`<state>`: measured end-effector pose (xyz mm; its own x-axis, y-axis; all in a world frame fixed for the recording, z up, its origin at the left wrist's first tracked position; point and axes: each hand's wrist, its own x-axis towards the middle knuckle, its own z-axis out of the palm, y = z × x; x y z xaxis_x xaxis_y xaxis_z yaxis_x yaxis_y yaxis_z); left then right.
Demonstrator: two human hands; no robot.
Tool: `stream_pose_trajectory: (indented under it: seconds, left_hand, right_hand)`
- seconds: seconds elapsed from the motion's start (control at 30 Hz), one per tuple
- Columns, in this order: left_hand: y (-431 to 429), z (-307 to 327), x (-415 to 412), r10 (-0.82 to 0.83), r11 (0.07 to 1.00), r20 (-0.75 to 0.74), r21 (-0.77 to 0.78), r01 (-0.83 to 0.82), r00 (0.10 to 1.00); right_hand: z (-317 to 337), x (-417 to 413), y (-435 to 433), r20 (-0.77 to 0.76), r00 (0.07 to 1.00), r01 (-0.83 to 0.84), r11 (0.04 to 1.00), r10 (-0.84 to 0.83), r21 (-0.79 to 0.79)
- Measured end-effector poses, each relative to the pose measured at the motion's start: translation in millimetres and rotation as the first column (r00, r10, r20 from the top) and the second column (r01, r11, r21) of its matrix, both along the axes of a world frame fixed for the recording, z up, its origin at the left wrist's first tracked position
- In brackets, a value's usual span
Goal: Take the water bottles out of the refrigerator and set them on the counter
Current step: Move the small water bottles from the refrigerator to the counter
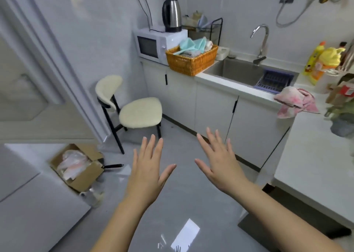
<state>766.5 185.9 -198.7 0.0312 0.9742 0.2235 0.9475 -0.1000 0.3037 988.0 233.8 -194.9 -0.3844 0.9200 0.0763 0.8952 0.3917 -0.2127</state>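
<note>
Since no water bottles are in sight, the move turns on the big white box-shaped appliance (28,204), probably the refrigerator, low on the left. The smooth white counter (316,165) lies to the right. Between them hover the left hand (147,173), nearer the appliance, and the right hand (220,163), nearer the counter, both with fingers spread and holding nothing.

You are in a small home kitchen: a white counter (316,156) over plain cabinet doors (214,102) holds a steel sink (235,69) with a curved tap (262,39). At the far end you see a white microwave (153,44) with an electric kettle (171,14) on top, and just beside it an orange basket (189,63) of folded cloths. Yellow plastic bottles (316,64) stand near the sink, and a cream padded chair (140,112) is on the grey floor (182,194).
</note>
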Motion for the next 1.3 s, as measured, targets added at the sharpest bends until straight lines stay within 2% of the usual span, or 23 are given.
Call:
stream_pose_trajectory:
  seconds: [0.33,0.6,1.0,1.13,1.3]
  left_hand:
    - [-128,18,-235,0.234,0.972,-0.063,0.043,-0.231,0.970]
    - [-220,39,-384,0.447,0.893,-0.091,0.099,-0.438,0.890]
    - [-220,64,-551,0.662,0.746,-0.087,0.180,-0.642,0.745]
    - [-206,86,-620,0.741,0.670,-0.104,0.178,-0.720,0.664]
    - [-184,132,-706,0.811,0.585,-0.132,0.217,-0.782,0.570]
  right_hand:
    - [2,-244,-69,-0.026,0.964,-0.261,0.961,0.264,0.093]
    - [25,-417,-119,-0.012,0.886,-0.458,0.879,0.464,0.134]
    - [52,-621,-97,0.003,0.751,-0.650,0.739,0.660,0.178]
    - [71,-713,-74,-0.065,0.690,-0.695,0.685,0.721,0.219]
    - [122,-841,-50,-0.189,0.644,-0.684,0.669,0.741,0.291]
